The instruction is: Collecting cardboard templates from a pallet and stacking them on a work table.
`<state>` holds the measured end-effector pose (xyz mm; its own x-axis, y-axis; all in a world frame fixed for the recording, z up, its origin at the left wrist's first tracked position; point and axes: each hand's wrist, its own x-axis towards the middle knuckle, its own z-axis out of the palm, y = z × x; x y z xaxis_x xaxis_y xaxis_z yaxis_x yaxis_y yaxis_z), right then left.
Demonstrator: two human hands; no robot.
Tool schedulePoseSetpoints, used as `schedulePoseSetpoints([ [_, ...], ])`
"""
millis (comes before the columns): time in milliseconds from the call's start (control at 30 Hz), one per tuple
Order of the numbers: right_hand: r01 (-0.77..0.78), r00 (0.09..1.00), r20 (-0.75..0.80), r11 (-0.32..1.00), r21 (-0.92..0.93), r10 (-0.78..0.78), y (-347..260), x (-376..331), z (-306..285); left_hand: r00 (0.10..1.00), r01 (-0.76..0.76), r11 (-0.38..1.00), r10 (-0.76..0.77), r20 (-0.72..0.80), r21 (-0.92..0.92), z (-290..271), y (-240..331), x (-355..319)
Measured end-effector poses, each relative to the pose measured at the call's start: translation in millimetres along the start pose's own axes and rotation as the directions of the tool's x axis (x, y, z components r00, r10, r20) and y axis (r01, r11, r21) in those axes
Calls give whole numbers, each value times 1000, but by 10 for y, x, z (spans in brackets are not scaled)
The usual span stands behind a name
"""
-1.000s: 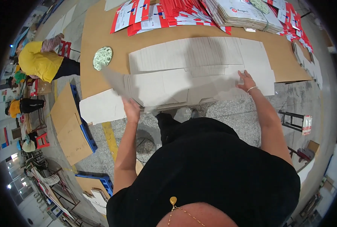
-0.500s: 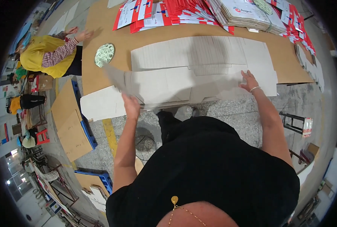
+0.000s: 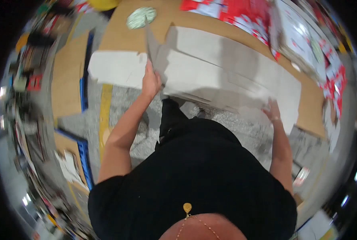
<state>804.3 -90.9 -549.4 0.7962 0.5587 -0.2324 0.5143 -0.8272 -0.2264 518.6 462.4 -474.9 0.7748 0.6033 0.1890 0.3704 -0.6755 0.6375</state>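
Clasps the near end of a thin pale sheet (image 3: 152,46) in the left grip (image 3: 151,80). Holds that sheet raised and steeply tilted, long axis leading away from the body and slightly leftward, far tip overlapping in view a round pale green bundle (image 3: 136,19). Hinges on that lie: near end clasped, far end free above the brown tabletop (image 3: 118,36), left grip much the nearer, right grip (image 3: 271,110) well apart. Spreads the right grip loosely, with nothing seen clasped, at the near right part of a layered spread of pale sheets (image 3: 194,40); cannot tell, through the blur, touching from hovering. Stretches that spread lengthwise across the body, mostly right of the raised sheet, slanting nearer at the right end. Shows, beyond, red-and-white printed sleeves (image 3: 246,14) and, farther right, a thick stack of white packets (image 3: 298,36); cannot make out any contents. Bears, off to the left, brown boards (image 3: 68,76) on a blue pallet (image 3: 83,96) and pale offcuts (image 3: 69,166) by a second blue pallet (image 3: 83,160).
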Motion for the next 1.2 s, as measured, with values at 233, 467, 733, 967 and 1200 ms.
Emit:
schedulePoseSetpoints([
  [233, -62, 995, 72, 990, -123, 72, -754, 326, -370, 695, 300, -122, -651, 304, -946, -18, -814, -400],
  [467, 574, 816, -208, 797, 186, -539, -3459, 1397, -488, 474, 185, -373, -776, 415, -909, -236, -883, -467],
  [733, 723, 639, 118, 646, 244, -760, -5895, 2419, 290, 369, 397, -313, -806, 462, -863, -516, -1101, -344],
  [967, 748, 663, 43, 663, 4, -748, -6202, 2567, 941, 357, 537, -390, -699, 620, -748, -737, -1161, -218],
  [1200, 634, 729, 80, 715, 294, -679, -6338, 2439, 750, 315, 682, -335, -669, 674, -650, -836, -1244, -204],
])
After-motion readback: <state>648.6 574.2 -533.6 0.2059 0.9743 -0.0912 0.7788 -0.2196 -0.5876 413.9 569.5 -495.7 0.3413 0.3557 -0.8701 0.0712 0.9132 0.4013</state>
